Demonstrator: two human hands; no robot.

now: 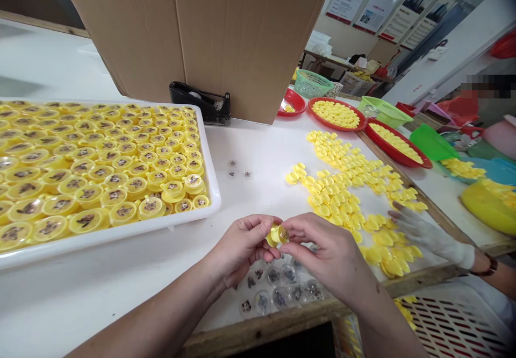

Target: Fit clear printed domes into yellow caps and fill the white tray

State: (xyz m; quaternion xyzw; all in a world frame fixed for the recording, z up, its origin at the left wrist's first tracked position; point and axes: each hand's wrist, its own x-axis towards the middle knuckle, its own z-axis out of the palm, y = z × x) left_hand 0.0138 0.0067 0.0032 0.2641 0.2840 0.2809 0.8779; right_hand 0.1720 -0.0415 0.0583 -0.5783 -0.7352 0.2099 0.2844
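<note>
Both of my hands meet over the front of the white table. My left hand pinches a small yellow plastic piece with a round printed face. From the other side, the fingers of my right hand close on the same piece at its printed end. Beneath my hands lie several clear round discs with small animal pictures, partly hidden by my fingers. To the left, a white tray is packed with similar yellow pieces bearing animal pictures.
A black tape dispenser stands against a tall cardboard box. Loose yellow parts spread over the table's right side, where a co-worker's gloved hand reaches in. Red plates and a white crate are at the right.
</note>
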